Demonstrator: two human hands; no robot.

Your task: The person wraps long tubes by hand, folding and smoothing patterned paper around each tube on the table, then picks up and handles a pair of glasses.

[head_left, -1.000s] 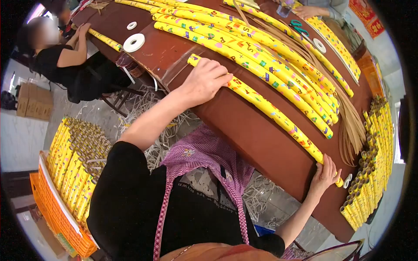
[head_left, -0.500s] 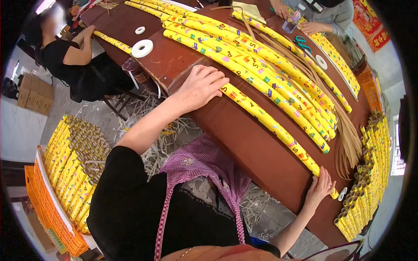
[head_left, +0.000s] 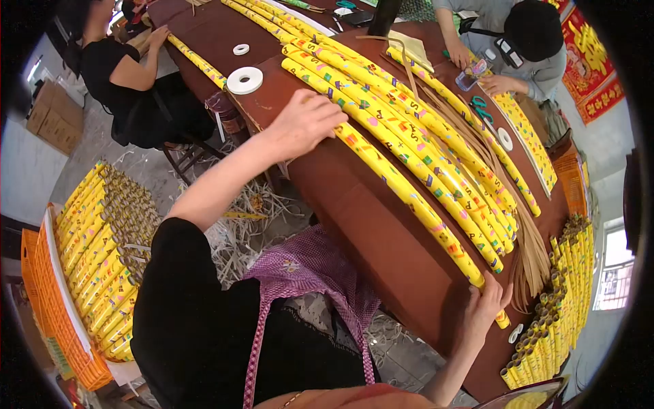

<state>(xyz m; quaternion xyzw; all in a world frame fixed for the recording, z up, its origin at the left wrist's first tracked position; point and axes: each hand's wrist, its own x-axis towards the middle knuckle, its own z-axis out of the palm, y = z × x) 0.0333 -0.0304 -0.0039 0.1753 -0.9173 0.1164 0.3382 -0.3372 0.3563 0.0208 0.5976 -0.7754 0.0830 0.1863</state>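
A long yellow paper tube (head_left: 402, 187), printed with letters and colourful shapes, lies slantwise along the front of the brown table. My left hand (head_left: 310, 121) is closed over its far-left end, fingers curled across the top. Close to its near-right end, my right hand (head_left: 487, 303) grips it, with some fingers raised and spread; a short piece of the tube shows beyond. Just behind it rests a pile of similar yellow tubes (head_left: 409, 140), almost parallel. Small white tape rolls (head_left: 516, 333) sit right of my right hand.
Brown strips (head_left: 528, 273) hang behind the pile. Upright tubes (head_left: 562, 307) stand at right, and an orange crate (head_left: 61, 307) of tubes at lower left. A large white tape roll (head_left: 244, 80) and teal scissors (head_left: 481, 109) lie on the table (head_left: 402, 273). Two people work across from me.
My view has shifted, so the table appears lower on the right. Both hands stay on the same tube; some right fingers now lift away. The person at upper right leans in with head lowered.
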